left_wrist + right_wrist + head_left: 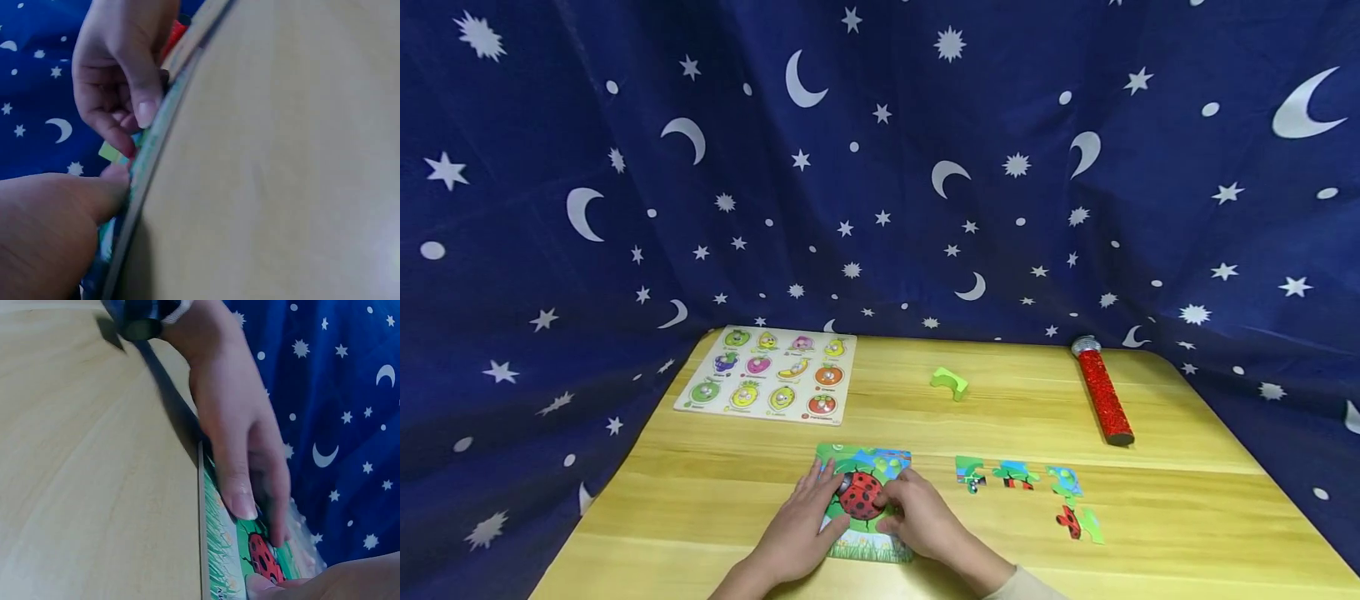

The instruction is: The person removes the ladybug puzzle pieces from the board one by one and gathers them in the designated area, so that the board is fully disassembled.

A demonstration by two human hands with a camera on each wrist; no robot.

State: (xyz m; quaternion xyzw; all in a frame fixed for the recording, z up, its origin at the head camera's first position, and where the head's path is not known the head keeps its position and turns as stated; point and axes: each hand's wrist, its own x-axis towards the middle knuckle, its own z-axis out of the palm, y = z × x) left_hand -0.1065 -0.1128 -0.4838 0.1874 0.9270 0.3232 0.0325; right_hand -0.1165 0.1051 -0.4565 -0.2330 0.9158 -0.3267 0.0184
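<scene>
A ladybug jigsaw board (868,547) lies near the front middle of the table, with a red, black-spotted ladybug (859,495) at its centre. My left hand (801,521) rests along the board's left side, its fingers extended and the thumb near the ladybug; the right wrist view shows this hand (234,431) from the side. My right hand (921,517) is bent over the board's right side, fingertips right at the ladybug's edge. In the left wrist view the right hand (122,69) has curled fingers, one fingertip against red; I cannot tell whether it pinches a piece.
Several loose jigsaw pieces (1015,474) lie to the right of the board. A fruit peg puzzle (760,382) sits at the back left. Behind the hands are a green arch block (950,382) and a red glittery toy microphone (1105,396). A starry blue curtain (880,183) hangs behind the table.
</scene>
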